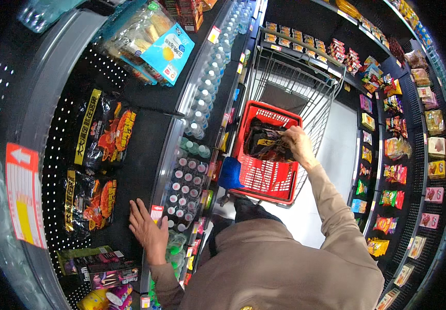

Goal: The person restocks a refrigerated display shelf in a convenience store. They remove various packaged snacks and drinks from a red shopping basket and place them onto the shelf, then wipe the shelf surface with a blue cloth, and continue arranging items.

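My right hand (pixel 298 143) grips the edge of a black snack bag (pixel 261 145) with a yellow label. The bag lies inside a red plastic shopping basket (pixel 267 197), which sits at the near end of a wire shopping cart (pixel 329 93). To the left, my left hand (pixel 149 232) rests on a black shelf with its fingers apart, its thumb beside a red-and-white price tag (pixel 157 212). It holds nothing. Two large black snack bags, an upper one (pixel 106 131) and a lower one (pixel 91 203), lie farther back on that shelf.
Water bottles (pixel 211 81) and dark-capped drinks (pixel 186 190) line the lower left shelf. A blue-and-clear food pack (pixel 161 50) sits upper left; snack boxes (pixel 110 271) lie lower left. Packaged snacks (pixel 393 174) fill the right shelves. A blue object (pixel 230 173) touches the basket's left side.
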### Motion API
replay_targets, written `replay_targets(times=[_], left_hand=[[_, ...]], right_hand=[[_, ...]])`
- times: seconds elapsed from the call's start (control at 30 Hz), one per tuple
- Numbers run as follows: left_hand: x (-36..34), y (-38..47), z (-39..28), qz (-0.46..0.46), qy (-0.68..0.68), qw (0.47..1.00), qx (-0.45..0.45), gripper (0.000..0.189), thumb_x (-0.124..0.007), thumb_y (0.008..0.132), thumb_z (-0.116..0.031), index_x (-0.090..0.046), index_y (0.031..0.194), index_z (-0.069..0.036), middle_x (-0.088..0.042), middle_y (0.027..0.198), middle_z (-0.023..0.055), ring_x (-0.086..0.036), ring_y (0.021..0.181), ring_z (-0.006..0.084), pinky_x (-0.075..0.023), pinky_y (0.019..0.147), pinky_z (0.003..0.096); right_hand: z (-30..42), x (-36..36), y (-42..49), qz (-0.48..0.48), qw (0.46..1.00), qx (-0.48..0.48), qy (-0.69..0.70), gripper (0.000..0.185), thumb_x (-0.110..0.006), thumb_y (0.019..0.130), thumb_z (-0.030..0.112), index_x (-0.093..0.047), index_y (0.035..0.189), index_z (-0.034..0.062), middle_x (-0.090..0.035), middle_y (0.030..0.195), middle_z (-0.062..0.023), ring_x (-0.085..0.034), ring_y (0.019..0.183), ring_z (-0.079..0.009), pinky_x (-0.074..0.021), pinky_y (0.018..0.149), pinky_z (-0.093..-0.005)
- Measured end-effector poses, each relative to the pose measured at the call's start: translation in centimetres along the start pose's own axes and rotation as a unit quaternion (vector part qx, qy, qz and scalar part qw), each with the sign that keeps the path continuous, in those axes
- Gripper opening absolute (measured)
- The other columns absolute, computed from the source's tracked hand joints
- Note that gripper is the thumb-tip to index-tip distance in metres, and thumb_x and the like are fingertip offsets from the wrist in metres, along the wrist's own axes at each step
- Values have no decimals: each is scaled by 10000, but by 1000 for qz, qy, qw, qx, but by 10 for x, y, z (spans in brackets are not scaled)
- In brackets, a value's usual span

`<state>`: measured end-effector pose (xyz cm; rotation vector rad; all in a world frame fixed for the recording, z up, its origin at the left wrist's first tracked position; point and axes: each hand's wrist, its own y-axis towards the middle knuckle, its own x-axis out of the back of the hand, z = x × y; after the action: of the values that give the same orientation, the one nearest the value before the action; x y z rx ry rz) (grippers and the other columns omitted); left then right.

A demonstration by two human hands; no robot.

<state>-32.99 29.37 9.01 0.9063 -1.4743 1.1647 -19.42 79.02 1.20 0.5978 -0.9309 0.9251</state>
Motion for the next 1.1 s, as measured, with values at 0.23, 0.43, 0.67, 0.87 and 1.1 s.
replay_targets(times=[0.23, 0.43, 0.67, 0.87, 1.1], left_hand=[[2, 0, -1, -5, -3, 1000, -7, 1034, -833, 849, -276, -251, 1660, -5, -262, 1720, 217, -320, 1521, 434, -292, 1216, 582], [3, 2, -4, 3, -3, 1000, 2, 1046, -833, 847, -289, -244, 1663, -2, -244, 1729, 217, -316, 1525, 445, -284, 1216, 606], [6, 4, -14, 33, 9, 998, 44, 1085, -843, 831, -283, -215, 1674, -14, -226, 1736, 218, -306, 1529, 458, -285, 1214, 623], [8, 5, -21, 35, 5, 998, 54, 1100, -854, 819, -262, -209, 1677, -22, -221, 1736, 223, -299, 1534, 460, -279, 1226, 614], [5, 1, -19, 26, 8, 999, 44, 1074, -851, 820, -292, -247, 1660, -8, -215, 1738, 220, -301, 1541, 442, -310, 1213, 600]], right_hand=[[-80, -104, -17, -9, 997, -60, 53, 125, -715, 896, 88, -747, 1017, 72, -677, 990, -117, -655, 1023, -346, -547, 864, -461], [-129, -191, -36, 24, 993, -112, 6, 119, -708, 887, 103, -744, 998, 82, -682, 982, -135, -667, 1003, -371, -559, 832, -480], [-142, -227, -31, 63, 991, -118, -6, 140, -719, 863, 84, -763, 996, 78, -708, 1025, -123, -678, 1018, -363, -570, 830, -472], [-166, -250, -28, 44, 991, -126, -21, 156, -726, 850, 86, -778, 997, 86, -708, 1002, -113, -677, 990, -348, -571, 820, -464], [-166, -243, -24, 53, 990, -132, -15, 177, -723, 881, 155, -781, 1039, 101, -706, 1046, -122, -661, 1063, -349, -569, 883, -468]])
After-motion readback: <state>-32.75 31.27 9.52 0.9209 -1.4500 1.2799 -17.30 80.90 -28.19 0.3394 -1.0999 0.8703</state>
